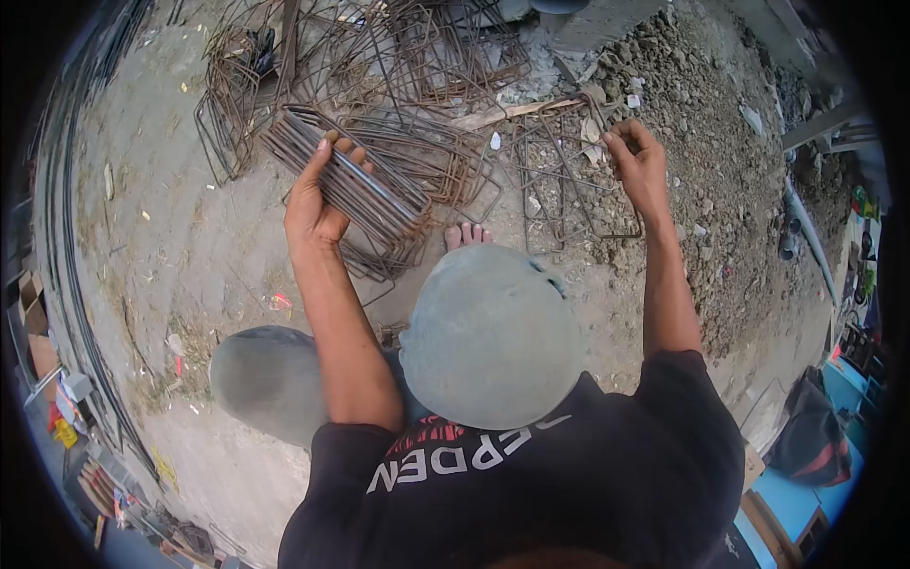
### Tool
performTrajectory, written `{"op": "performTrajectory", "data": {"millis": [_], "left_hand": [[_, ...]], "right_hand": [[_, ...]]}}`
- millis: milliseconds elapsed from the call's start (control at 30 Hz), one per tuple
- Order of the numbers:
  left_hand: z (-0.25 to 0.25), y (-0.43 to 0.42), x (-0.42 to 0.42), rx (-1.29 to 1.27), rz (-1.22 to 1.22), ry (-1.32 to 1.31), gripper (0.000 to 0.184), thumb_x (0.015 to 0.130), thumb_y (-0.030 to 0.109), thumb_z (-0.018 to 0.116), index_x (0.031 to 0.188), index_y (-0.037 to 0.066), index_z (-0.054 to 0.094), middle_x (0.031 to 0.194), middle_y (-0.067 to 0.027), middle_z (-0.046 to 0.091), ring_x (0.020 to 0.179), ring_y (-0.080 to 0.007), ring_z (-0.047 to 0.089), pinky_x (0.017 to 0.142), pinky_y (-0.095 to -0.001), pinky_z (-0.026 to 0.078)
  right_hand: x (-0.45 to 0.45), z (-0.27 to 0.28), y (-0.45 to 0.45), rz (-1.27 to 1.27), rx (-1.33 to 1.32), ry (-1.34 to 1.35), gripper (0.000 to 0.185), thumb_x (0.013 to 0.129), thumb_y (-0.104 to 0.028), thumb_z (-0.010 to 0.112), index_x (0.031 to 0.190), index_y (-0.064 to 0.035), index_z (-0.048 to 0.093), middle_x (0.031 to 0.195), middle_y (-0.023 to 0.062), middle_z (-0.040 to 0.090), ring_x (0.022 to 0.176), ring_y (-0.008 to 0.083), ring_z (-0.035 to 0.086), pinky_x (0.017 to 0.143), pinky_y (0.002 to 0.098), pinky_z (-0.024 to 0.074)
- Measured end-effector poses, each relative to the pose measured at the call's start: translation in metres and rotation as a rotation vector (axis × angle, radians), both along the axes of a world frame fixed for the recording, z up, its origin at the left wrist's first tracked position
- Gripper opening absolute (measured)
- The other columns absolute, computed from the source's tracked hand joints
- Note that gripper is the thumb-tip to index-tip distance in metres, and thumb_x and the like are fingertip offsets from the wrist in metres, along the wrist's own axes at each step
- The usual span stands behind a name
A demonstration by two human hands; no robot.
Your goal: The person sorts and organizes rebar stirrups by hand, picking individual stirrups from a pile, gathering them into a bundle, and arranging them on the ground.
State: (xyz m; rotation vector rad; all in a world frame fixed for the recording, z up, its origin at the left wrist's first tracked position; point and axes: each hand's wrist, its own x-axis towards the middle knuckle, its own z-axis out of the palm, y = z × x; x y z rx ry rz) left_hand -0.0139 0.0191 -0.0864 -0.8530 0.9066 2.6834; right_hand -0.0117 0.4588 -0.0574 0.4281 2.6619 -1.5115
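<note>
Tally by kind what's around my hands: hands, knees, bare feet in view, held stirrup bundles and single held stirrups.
Hands: 2, left hand and right hand
Stirrup bundle, held left: 1
Single stirrup, held right: 1
Knees: 2
Bare foot: 1
Total: 7
The ground pile is too tangled to count.

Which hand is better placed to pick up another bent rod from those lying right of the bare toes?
Probably the right. The right hand is beside those bent rods and carries at most a thin rod; its grip is unclear. The left hand is occupied, holding a thick bundle of rods.
</note>
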Motion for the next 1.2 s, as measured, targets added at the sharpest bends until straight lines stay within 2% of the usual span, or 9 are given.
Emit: {"op": "performTrajectory", "data": {"millis": [167, 333, 400, 567, 867, 1000, 1033, 1133, 1200], "left_hand": [[0.001, 0.002, 0.000, -0.004, -0.052, 0.011, 0.031, 0.095, 0.019, 0.070, 0.122, 0.003, 0.064, 0.108, -0.0085, 0.069, 0.099, -0.0257, 0.069, 0.086, -0.0461, 0.060], [0.013, 0.012, 0.004, -0.042, -0.107, 0.027, 0.029, 0.096, 0.017, 0.070, 0.121, 0.003, 0.063, 0.105, -0.0106, 0.069, 0.095, -0.0268, 0.071, 0.082, -0.0470, 0.062], [0.026, 0.018, 0.006, -0.067, -0.095, 0.018, 0.028, 0.093, 0.016, 0.073, 0.115, 0.001, 0.063, 0.100, -0.0137, 0.070, 0.090, -0.0289, 0.073, 0.075, -0.0464, 0.063], [0.038, 0.022, 0.010, -0.113, -0.176, 0.038, 0.032, 0.093, 0.016, 0.073, 0.118, -0.001, 0.062, 0.102, -0.0161, 0.070, 0.090, -0.0309, 0.073, 0.076, -0.0469, 0.064], [0.050, 0.031, 0.013, -0.143, -0.205, 0.036, 0.030, 0.092, 0.015, 0.074, 0.115, -0.001, 0.063, 0.096, -0.0154, 0.070, 0.085, -0.0297, 0.074, 0.071, -0.0448, 0.064], [0.037, 0.023, 0.011, -0.091, -0.188, 0.053, 0.026, 0.093, 0.015, 0.072, 0.113, 0.001, 0.064, 0.093, -0.0121, 0.070, 0.082, -0.0265, 0.073, 0.070, -0.0430, 0.064], [0.033, 0.017, 0.009, -0.079, -0.185, 0.059, 0.024, 0.094, 0.015, 0.072, 0.112, 0.001, 0.064, 0.093, -0.0110, 0.070, 0.082, -0.0256, 0.073, 0.071, -0.0427, 0.063], [0.024, 0.007, 0.007, -0.063, -0.166, 0.059, 0.018, 0.097, 0.016, 0.068, 0.109, 0.003, 0.065, 0.092, -0.0074, 0.070, 0.082, -0.0221, 0.071, 0.073, -0.0414, 0.063], [0.016, -0.003, 0.007, -0.033, -0.151, 0.067, 0.017, 0.098, 0.016, 0.067, 0.109, 0.003, 0.065, 0.092, -0.0067, 0.070, 0.083, -0.0213, 0.071, 0.074, -0.0411, 0.063]], "right_hand": [[-0.002, 0.016, -0.013, -0.129, -0.235, 0.078, 0.014, 0.095, -0.017, 0.072, 0.094, -0.0058, 0.065, 0.070, -0.0058, 0.055, 0.058, 0.0030, 0.046, 0.049, 0.0210, 0.0339], [-0.012, 0.031, -0.070, -0.022, -0.168, 0.140, 0.013, 0.093, -0.013, 0.073, 0.094, -0.0033, 0.064, 0.074, -0.0045, 0.058, 0.063, 0.0020, 0.047, 0.051, 0.0206, 0.0359], [-0.021, 0.026, -0.098, 0.032, -0.160, 0.242, 0.014, 0.093, -0.012, 0.073, 0.093, -0.0021, 0.064, 0.075, -0.0040, 0.059, 0.064, 0.0017, 0.048, 0.053, 0.0201, 0.0365], [-0.036, 0.042, -0.176, 0.075, -0.415, 0.169, 0.014, 0.092, -0.011, 0.073, 0.092, -0.0001, 0.065, 0.073, -0.0015, 0.061, 0.063, 0.0037, 0.050, 0.055, 0.0236, 0.0411], [-0.050, 0.023, -0.246, 0.213, -0.468, 0.126, 0.020, 0.086, -0.016, 0.077, 0.092, 0.0011, 0.069, 0.073, 0.0035, 0.065, 0.064, 0.0071, 0.055, 0.058, 0.0263, 0.0451], [-0.055, 0.037, -0.226, 0.182, -0.132, 0.292, 0.024, 0.088, -0.020, 0.073, 0.098, 0.0012, 0.069, 0.074, 0.0083, 0.068, 0.062, 0.0178, 0.062, 0.062, 0.0358, 0.0506], [-0.057, 0.044, -0.216, 0.233, -0.067, 0.285, 0.023, 0.087, -0.020, 0.072, 0.101, -0.0012, 0.069, 0.083, 0.0103, 0.070, 0.065, 0.0262, 0.064, 0.065, 0.0392, 0.0521], [-0.068, 0.057, -0.184, 0.561, 0.336, 0.763, 0.018, 0.088, -0.017, 0.071, 0.099, -0.0040, 0.070, 0.089, 0.0097, 0.067, 0.069, 0.0308, 0.065, 0.064, 0.0409, 0.0512], [-0.065, 0.077, -0.171, 0.623, 0.615, 0.830, 0.014, 0.089, -0.017, 0.069, 0.100, -0.0077, 0.070, 0.091, 0.0088, 0.064, 0.071, 0.0325, 0.065, 0.063, 0.0429, 0.0506]]}}
